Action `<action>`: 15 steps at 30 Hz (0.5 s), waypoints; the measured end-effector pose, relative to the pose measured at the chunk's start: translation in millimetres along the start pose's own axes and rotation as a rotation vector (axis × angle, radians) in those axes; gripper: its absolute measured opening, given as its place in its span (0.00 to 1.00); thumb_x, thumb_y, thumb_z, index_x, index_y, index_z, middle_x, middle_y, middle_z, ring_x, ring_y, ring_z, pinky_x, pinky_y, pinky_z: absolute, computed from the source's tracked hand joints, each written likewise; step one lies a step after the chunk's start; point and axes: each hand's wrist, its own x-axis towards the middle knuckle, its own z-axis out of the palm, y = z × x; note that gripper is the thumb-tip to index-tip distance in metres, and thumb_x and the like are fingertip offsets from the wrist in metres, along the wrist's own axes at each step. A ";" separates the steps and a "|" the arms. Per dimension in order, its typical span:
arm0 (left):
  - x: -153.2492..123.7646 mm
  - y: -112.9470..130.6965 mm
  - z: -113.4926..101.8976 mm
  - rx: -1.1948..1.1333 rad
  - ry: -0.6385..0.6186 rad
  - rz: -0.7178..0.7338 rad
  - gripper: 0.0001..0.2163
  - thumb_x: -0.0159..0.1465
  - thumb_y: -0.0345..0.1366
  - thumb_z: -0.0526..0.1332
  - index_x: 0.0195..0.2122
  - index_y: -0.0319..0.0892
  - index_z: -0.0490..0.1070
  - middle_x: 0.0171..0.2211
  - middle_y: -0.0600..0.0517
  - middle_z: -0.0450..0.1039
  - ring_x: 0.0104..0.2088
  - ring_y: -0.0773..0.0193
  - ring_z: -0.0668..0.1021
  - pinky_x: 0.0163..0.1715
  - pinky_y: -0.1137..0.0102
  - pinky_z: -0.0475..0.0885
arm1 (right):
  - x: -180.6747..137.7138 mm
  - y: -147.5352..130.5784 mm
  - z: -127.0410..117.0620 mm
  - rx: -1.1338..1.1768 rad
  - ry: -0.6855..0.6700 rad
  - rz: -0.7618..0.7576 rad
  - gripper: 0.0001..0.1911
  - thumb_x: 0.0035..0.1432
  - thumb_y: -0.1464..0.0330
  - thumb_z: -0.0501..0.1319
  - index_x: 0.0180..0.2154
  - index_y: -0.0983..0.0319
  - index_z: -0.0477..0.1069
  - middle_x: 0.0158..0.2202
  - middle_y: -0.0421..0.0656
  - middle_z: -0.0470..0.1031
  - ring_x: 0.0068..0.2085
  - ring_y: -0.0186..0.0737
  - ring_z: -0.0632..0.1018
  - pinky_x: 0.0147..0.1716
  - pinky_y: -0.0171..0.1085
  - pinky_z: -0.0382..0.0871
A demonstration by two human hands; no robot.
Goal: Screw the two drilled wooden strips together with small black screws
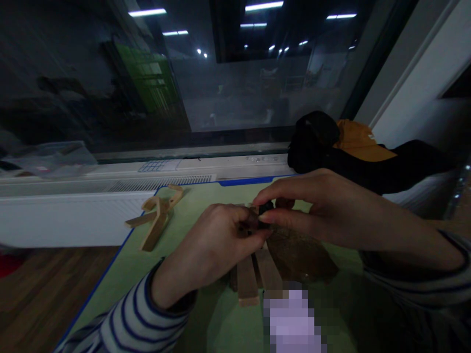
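Note:
My left hand (pixel 211 245) and my right hand (pixel 324 211) meet over a green mat (pixel 206 323). Both are closed in a pinch around a small dark part (pixel 264 212) at the top of a wooden piece (pixel 257 274). The wooden piece is made of flat slats that run toward me, with a broader brown panel (pixel 301 252) under my right palm. What exactly the small dark part is stays unclear in the dim light. Both sleeves are striped.
A pile of pale wooden slats (pixel 158 218) lies at the mat's far left corner. Behind it run a white radiator and sill (pixel 73 196) under a dark window. A black bag with an orange cap (pixel 353 142) sits at the right. A blurred pink patch (pixel 292 321) lies near me.

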 end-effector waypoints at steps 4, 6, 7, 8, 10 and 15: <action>0.7 -0.1 0.2 -0.053 -0.007 -0.011 0.05 0.58 0.32 0.60 0.28 0.43 0.75 0.25 0.59 0.77 0.25 0.69 0.76 0.24 0.76 0.65 | 0.2 0.0 0.7 -0.012 0.002 0.005 0.10 0.60 0.65 0.56 0.42 0.59 0.71 0.33 0.37 0.76 0.31 0.32 0.74 0.31 0.32 0.61; 0.6 -0.4 0.4 -0.054 -0.010 -0.010 0.05 0.58 0.32 0.60 0.29 0.43 0.75 0.25 0.59 0.77 0.25 0.68 0.76 0.24 0.76 0.65 | 0.0 0.2 0.8 -0.020 0.003 0.006 0.10 0.60 0.64 0.57 0.42 0.58 0.71 0.32 0.36 0.76 0.31 0.32 0.74 0.30 0.32 0.61; 0.4 -0.6 0.4 -0.047 -0.013 -0.012 0.05 0.58 0.33 0.60 0.29 0.43 0.75 0.25 0.58 0.77 0.25 0.68 0.76 0.24 0.76 0.65 | 0.0 0.3 0.8 -0.026 0.003 0.007 0.10 0.60 0.64 0.57 0.42 0.58 0.71 0.32 0.36 0.76 0.30 0.32 0.74 0.30 0.32 0.60; 0.3 -0.9 0.4 -0.041 -0.018 -0.016 0.05 0.58 0.33 0.60 0.29 0.43 0.75 0.25 0.58 0.77 0.26 0.68 0.76 0.24 0.76 0.65 | 0.0 0.5 0.7 -0.032 0.008 0.008 0.10 0.60 0.64 0.57 0.41 0.58 0.71 0.31 0.36 0.76 0.30 0.32 0.74 0.29 0.32 0.60; 0.1 -1.2 0.4 -0.032 -0.029 -0.026 0.06 0.59 0.34 0.60 0.28 0.42 0.75 0.25 0.57 0.77 0.26 0.67 0.76 0.24 0.75 0.66 | 0.3 0.7 0.4 -0.048 0.024 0.014 0.09 0.59 0.64 0.57 0.41 0.58 0.71 0.30 0.36 0.75 0.29 0.32 0.74 0.29 0.32 0.60; 0.5 -0.6 1.1 0.006 -0.007 -0.019 0.06 0.59 0.34 0.60 0.28 0.42 0.75 0.23 0.58 0.76 0.24 0.68 0.75 0.23 0.75 0.64 | 1.1 0.7 -0.1 -0.107 0.060 0.020 0.10 0.59 0.63 0.58 0.40 0.59 0.72 0.27 0.35 0.74 0.28 0.31 0.73 0.27 0.32 0.59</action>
